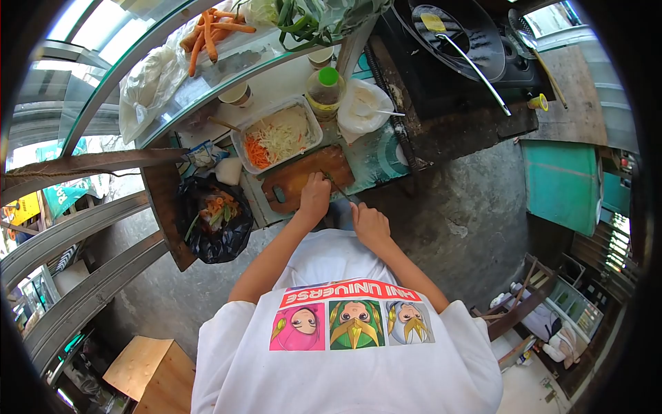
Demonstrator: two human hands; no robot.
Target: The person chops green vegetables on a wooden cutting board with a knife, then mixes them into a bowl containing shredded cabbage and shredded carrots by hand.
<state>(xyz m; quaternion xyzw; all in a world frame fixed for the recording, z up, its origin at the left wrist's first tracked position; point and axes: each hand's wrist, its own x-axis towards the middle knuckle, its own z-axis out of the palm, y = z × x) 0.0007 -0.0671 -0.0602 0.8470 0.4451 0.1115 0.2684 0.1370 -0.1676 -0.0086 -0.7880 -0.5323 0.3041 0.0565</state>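
A wooden cutting board (296, 181) with a handle slot lies at the counter's front edge. My left hand (315, 196) rests on it, fingers pressed together. A small dark green bit shows at the fingertips, too small to name. My right hand (370, 223) is closed round the handle of a knife (337, 185), whose blade points over the board close to the left fingertips. Just behind the board stands a clear plastic tub (322, 136) with shredded carrot (257, 152) and shredded cabbage (281, 135) in it.
A black plastic bag (189, 231) of vegetable scraps stands left. Behind are a green-capped bottle (324, 93) and a white bag with a spoon (363, 109). Carrots (209, 34) and leafy greens lie on the glass shelf. A wok (458, 38) sits on the stove at right.
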